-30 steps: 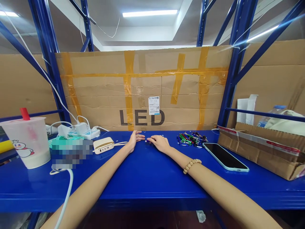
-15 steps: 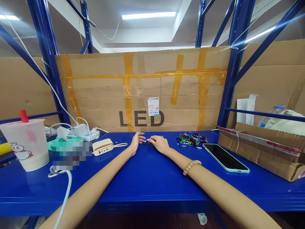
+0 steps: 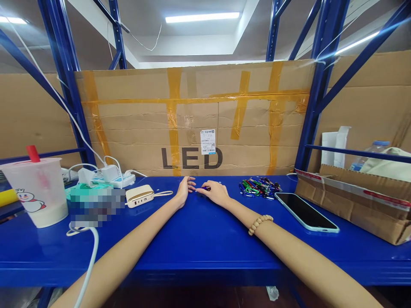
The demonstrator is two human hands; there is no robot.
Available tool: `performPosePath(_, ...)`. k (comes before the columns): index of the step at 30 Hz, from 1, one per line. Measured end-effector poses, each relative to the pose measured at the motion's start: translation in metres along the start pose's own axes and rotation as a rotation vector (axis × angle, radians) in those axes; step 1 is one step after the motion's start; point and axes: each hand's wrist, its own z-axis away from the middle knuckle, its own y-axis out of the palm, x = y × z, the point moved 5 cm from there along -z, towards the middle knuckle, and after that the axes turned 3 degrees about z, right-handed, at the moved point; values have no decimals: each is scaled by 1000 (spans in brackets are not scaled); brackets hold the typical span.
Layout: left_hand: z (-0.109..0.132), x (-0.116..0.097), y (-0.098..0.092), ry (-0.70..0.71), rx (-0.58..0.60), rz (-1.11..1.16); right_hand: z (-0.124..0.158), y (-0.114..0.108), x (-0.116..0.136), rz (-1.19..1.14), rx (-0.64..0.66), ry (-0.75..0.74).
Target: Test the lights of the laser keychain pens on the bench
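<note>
Near the back of the blue shelf surface [image 3: 192,239], my left hand [image 3: 185,191] rests on its edge with its fingers apart and nothing visible in it. Just to its right, my right hand [image 3: 214,192] has its fingers curled around a small dark item [image 3: 207,188], mostly hidden and too small to name. The fingertips of the two hands are close, with a narrow gap between them. A pile of small colourful metallic pieces [image 3: 260,187], green, red, blue and black, lies right of my right hand.
A phone [image 3: 306,211] and an open cardboard box [image 3: 349,201] lie at the right. A cream power bank [image 3: 140,196], a power strip [image 3: 123,181] and a plastic cup [image 3: 40,192] stand left. A large cardboard panel [image 3: 144,128] closes the back.
The dark item at my right hand's fingers shows more clearly now, and the small pale bit between the hands is no longer visible. Both hands have hardly moved; the view has shifted slightly.
</note>
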Motion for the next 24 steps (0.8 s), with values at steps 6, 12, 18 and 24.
performPosePath(6, 2, -2, -1, -5, -3, 10, 0, -4, 2, -9, -60, 0)
performPosePath(12, 4, -3, -1, -39, -15, 58, 1, -6, 3, -12, -68, 14)
performPosePath(18, 4, -3, -1, -29, -16, 64, 0, -3, 2, -12, -50, 4)
performPosePath(24, 3, -2, -1, -26, -19, 94, -1, 1, 0, -35, -27, -18)
